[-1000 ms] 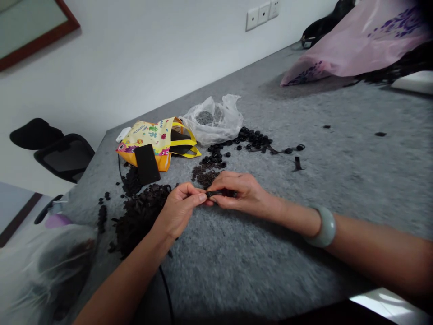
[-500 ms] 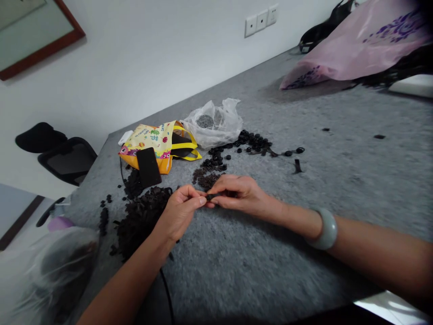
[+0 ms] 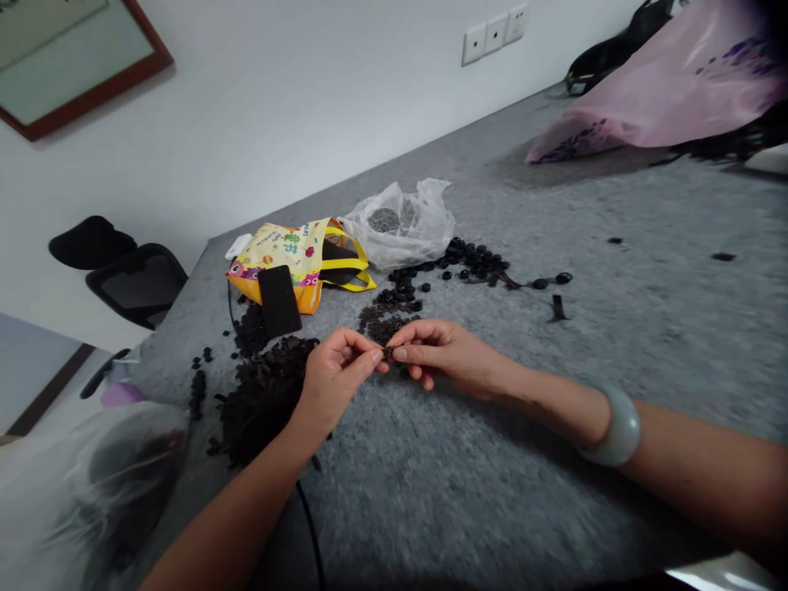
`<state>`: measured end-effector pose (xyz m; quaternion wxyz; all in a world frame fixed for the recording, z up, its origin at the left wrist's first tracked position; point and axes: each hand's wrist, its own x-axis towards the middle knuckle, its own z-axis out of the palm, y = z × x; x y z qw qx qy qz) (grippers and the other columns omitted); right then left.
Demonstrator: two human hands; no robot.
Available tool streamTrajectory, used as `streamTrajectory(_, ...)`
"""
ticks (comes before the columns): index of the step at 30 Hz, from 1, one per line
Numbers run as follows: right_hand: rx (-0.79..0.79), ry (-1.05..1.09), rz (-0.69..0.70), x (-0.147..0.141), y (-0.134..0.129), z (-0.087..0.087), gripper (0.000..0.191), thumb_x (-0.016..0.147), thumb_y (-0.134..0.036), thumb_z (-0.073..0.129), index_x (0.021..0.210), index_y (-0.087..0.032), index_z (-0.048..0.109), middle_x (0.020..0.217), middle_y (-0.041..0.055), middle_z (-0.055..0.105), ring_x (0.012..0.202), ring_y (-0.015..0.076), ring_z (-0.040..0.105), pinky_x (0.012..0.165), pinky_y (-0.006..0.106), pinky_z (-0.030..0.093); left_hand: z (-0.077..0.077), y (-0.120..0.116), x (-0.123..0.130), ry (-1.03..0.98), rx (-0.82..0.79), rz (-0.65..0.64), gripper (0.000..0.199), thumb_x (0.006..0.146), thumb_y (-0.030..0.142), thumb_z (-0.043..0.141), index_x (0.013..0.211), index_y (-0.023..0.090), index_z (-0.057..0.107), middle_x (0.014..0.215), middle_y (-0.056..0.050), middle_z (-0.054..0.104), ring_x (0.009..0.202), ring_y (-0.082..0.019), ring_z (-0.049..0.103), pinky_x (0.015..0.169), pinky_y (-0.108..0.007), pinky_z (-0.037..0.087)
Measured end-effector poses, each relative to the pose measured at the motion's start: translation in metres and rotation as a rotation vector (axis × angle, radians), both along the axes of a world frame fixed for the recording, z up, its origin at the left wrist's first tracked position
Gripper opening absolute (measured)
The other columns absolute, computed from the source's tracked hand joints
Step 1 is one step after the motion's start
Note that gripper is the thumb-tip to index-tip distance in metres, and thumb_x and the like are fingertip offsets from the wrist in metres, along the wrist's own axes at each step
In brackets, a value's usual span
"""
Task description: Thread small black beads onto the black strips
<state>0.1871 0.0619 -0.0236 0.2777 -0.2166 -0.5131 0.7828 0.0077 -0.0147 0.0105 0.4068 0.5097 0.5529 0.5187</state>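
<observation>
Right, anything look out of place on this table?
One thing stands out: a black strip lies alone on the grey felt-like table top, off to the right of the loose black discs. A black phone also lies across the yellow tote bag, looking casually dropped.

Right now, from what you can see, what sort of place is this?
Probably an indoor workroom for small handwork: a grey felt-covered table holds a heap of small black pieces, beside a white wall with white power sockets.
</observation>
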Motion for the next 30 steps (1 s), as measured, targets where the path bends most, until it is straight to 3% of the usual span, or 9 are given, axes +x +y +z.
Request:
streamTrajectory(8, -0.075, 0.000, 0.030, -0.001, -0.002, 0.001, 0.023, 0.076, -0.032, 0.083, 0.090, -0.015, 0.074, 0.076, -0.0003, 0.069, 0.055, 0.0053, 0.055, 0.044, 0.014, 0.047, -0.001, 0.001, 0.002, 0.128, 0.044, 0.050, 0.010, 0.077, 0.021, 0.074, 0.074, 0.019, 0.064, 0.068, 0.001, 0.069, 0.061, -0.014, 0.068, 0.062, -0.025, 0.052)
streamTrajectory(14, -0.156, -0.001, 0.035, -0.003, -0.002, -0.002, 0.026, 0.074, -0.032, 0.085, 0.089, -0.016, 0.072, 0.083, -0.0006, 0.069, 0.057, 0.0047, 0.056, 0.044, 0.015, 0.046, -0.004, 0.001, 0.004, 0.057, 0.017, 0.044, 0.014, 0.077, 0.022, 0.074, 0.085, 0.020, 0.064, 0.075, 0.000, 0.071, 0.068, -0.017, 0.070, 0.067, -0.028, 0.053)
streamTrajectory(17, -0.096, 0.009, -0.014, -0.004, -0.003, -0.002, 0.027, 0.075, -0.033, 0.084, 0.090, -0.016, 0.071, 0.076, -0.0025, 0.066, 0.055, 0.0051, 0.056, 0.044, 0.016, 0.046, -0.005, 0.001, 0.002, 0.129, 0.095, 0.112, 0.019, 0.075, 0.020, 0.077, 0.090, 0.021, 0.065, 0.082, -0.001, 0.069, 0.076, -0.017, 0.067, 0.070, -0.028, 0.052)
streamTrajectory(19, -0.036, 0.007, -0.033, -0.005, -0.003, -0.002, 0.027, 0.076, -0.034, 0.083, 0.091, -0.015, 0.070, 0.068, -0.0040, 0.063, 0.053, 0.0055, 0.056, 0.044, 0.016, 0.047, -0.004, 0.001, 0.001, 0.248, 0.180, 0.135, 0.010, 0.075, 0.019, 0.076, 0.082, 0.022, 0.069, 0.085, -0.002, 0.068, 0.081, -0.018, 0.064, 0.074, -0.028, 0.050)
streamTrajectory(22, 0.043, 0.003, -0.050, -0.006, -0.003, -0.003, 0.029, 0.077, -0.035, 0.083, 0.090, -0.016, 0.066, 0.063, -0.0056, 0.061, 0.051, 0.0058, 0.056, 0.045, 0.016, 0.048, -0.003, 0.000, 0.000, 0.312, 0.159, 0.056, 0.005, 0.081, 0.019, 0.071, 0.077, 0.022, 0.074, 0.083, -0.003, 0.069, 0.082, -0.019, 0.063, 0.076, -0.029, 0.049)
streamTrajectory(27, 0.205, -0.008, -0.115, -0.004, -0.006, -0.003, 0.026, 0.080, -0.034, 0.079, 0.088, -0.017, 0.061, 0.067, -0.0038, 0.063, 0.054, 0.0063, 0.058, 0.048, 0.016, 0.047, -0.010, 0.001, -0.001, 0.068, -0.092, -0.063, 0.009, 0.079, 0.024, 0.074, 0.086, 0.019, 0.074, 0.075, -0.002, 0.071, 0.070, -0.016, 0.064, 0.070, -0.028, 0.049)
streamTrajectory(30, 0.251, 0.008, -0.132, -0.004, -0.009, -0.002, 0.027, 0.080, -0.032, 0.079, 0.090, -0.017, 0.060, 0.072, -0.0022, 0.066, 0.058, 0.0071, 0.060, 0.050, 0.018, 0.048, -0.016, 0.004, -0.002, -0.113, -0.143, -0.061, 0.011, 0.077, 0.025, 0.076, 0.083, 0.018, 0.072, 0.074, -0.001, 0.070, 0.067, -0.014, 0.062, 0.069, -0.027, 0.049)
